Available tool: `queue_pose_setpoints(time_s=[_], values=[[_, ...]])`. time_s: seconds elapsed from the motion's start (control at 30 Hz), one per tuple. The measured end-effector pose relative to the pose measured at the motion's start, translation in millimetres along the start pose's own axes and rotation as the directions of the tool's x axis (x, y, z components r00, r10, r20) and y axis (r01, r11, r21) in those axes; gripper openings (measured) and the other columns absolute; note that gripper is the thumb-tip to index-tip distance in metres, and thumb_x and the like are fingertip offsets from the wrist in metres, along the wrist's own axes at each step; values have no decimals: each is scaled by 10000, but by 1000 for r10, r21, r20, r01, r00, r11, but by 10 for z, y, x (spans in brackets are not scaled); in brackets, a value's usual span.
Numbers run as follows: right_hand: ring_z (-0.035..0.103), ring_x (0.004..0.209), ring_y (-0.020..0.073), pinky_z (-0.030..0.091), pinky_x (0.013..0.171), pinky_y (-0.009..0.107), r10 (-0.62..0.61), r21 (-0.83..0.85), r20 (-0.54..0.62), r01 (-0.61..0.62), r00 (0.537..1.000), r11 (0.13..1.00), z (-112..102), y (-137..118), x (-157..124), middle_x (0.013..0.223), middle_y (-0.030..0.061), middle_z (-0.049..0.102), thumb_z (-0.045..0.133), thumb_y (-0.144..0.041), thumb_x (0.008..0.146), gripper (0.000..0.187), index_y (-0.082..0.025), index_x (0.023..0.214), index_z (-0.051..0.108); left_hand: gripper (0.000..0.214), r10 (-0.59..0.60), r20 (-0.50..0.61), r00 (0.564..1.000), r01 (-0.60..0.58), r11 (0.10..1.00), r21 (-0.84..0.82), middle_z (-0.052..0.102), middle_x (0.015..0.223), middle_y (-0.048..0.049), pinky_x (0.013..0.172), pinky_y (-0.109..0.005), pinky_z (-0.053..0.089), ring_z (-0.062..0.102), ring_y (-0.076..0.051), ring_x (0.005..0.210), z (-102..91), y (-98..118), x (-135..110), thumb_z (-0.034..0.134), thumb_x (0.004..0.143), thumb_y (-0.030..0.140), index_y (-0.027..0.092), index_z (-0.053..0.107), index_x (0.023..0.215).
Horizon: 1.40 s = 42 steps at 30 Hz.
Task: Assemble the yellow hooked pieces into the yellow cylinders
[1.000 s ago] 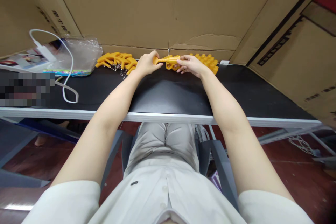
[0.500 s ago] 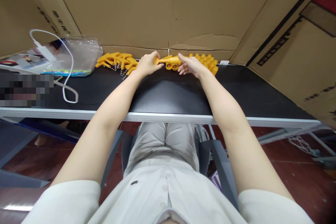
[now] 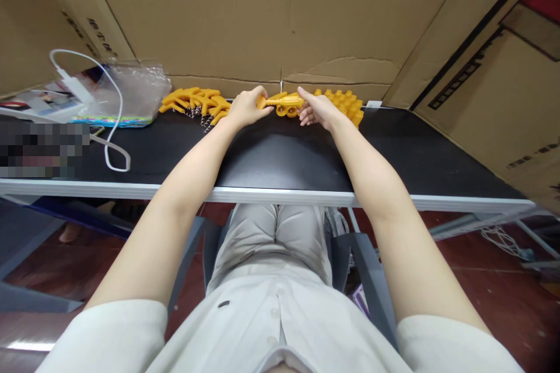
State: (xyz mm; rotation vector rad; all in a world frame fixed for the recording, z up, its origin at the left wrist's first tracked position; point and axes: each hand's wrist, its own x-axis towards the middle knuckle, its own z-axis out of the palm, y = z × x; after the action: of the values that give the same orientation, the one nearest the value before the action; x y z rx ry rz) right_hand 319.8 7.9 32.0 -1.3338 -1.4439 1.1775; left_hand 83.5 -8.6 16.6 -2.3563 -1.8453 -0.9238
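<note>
Over the far part of the black tabletop, my two hands hold a yellow plastic piece with a ribbed, narrow neck and a thicker grooved body (image 3: 290, 100). My left hand (image 3: 249, 106) pinches its left end between thumb and fingers. At the other end, my right hand (image 3: 319, 108) closes on the body, thumb on top and fingers curled below. Just beneath the body lie yellow round hollow pieces (image 3: 286, 111), partly covered. Behind my right hand stand several upright yellow cylinders (image 3: 345, 104) packed together. Left of my left hand is a pile of yellow branching pieces (image 3: 195, 98) with metal springs or chains.
Cardboard panels (image 3: 280, 17) wall the back and sides of the black table (image 3: 441, 157). On the left lie a clear plastic bag (image 3: 135, 90), a white cable (image 3: 118, 145) and printed sheets. A pale metal edge (image 3: 284, 194) runs along the front.
My right hand has shifted slightly right along the yellow piece and its fingers have curled a little more. My left hand stays almost where it was.
</note>
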Motion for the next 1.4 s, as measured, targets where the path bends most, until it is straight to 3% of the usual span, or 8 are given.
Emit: queue_pose_setpoints(time_s=[0.3, 0.63, 0.83, 0.97, 1.1, 1.2, 1.3, 1.4], values=[[587, 416, 133, 448, 408, 215, -2, 16, -1, 2, 1000, 1000, 2, -14, -20, 509, -10, 593, 742, -846, 939, 664, -181, 923, 739, 417, 25, -4, 1000, -25, 1000, -9, 764, 1135, -118, 1080, -441, 545, 723, -368, 1174, 22, -47, 25, 758, 952, 363, 201, 700, 1331], [618, 464, 170, 588, 544, 282, 25, 28, -32, -24, 999, 999, 41, -49, -69, 496, -26, 584, 709, -855, 954, 649, -213, 1025, 768, 499, 27, -22, 999, -27, 1000, 12, 756, 1150, -108, 1122, -436, 527, 692, -379, 1242, -22, 12, -13, 763, 945, 367, 237, 682, 1421], [619, 450, 178, 575, 530, 292, 87, 51, -30, -85, 996, 995, 65, -82, -100, 524, -3, 621, 694, -814, 984, 594, -222, 960, 737, 547, 7, 7, 1000, -7, 1000, 22, 760, 1232, -134, 1160, -467, 511, 679, -403, 1292, -69, 83, -52, 759, 956, 361, 236, 664, 1480], [664, 521, 145, 584, 595, 249, 105, 124, -37, -99, 994, 987, 111, -142, -39, 646, 25, 706, 644, -651, 1077, 467, -212, 925, 689, 634, 14, 12, 1000, -14, 1000, 10, 708, 1453, -148, 1195, -480, 492, 663, -402, 1375, -97, 90, -72, 693, 973, 296, 248, 600, 1599], [792, 797, 133, 626, 785, 223, -29, 239, -106, 54, 994, 970, 246, -192, 142, 892, 25, 794, 672, -485, 1089, 278, -212, 1043, 652, 870, -72, -49, 996, 72, 997, -3, 653, 1559, -150, 1175, -505, 510, 653, -406, 1411, -145, -14, -67, 616, 940, 209, 286, 392, 1778], [819, 1002, 146, 635, 897, 253, -172, 203, -190, 210, 967, 956, 409, -187, 316, 1107, 34, 813, 715, -419, 1067, 242, -227, 1181, 622, 932, -195, -93, 976, 196, 981, -1, 649, 1559, -180, 1163, -559, 518, 649, -445, 1403, -165, -164, -42, 620, 904, 213, 283, 361, 1797], [800, 1166, 177, 625, 1015, 308, -304, 15, -213, 315, 928, 949, 596, -147, 448, 1274, 71, 793, 699, -415, 1074, 313, -227, 1307, 612, 902, -252, -110, 962, 253, 967, 0, 666, 1533, -184, 1165, -597, 520, 645, -462, 1392, -157, -300, -13, 635, 886, 241, 288, 423, 1762], [755, 1290, 237, 586, 1136, 372, -426, -348, -159, 353, 891, 869, 760, -73, 490, 1383, 118, 765, 686, -413, 1072, 393, -214, 1405, 623, 854, -274, -109, 956, 276, 961, 1, 691, 1484, -183, 1168, -594, 523, 646, -459, 1381, -146, -357, 5, 646, 880, 261, 281, 482, 1717]])
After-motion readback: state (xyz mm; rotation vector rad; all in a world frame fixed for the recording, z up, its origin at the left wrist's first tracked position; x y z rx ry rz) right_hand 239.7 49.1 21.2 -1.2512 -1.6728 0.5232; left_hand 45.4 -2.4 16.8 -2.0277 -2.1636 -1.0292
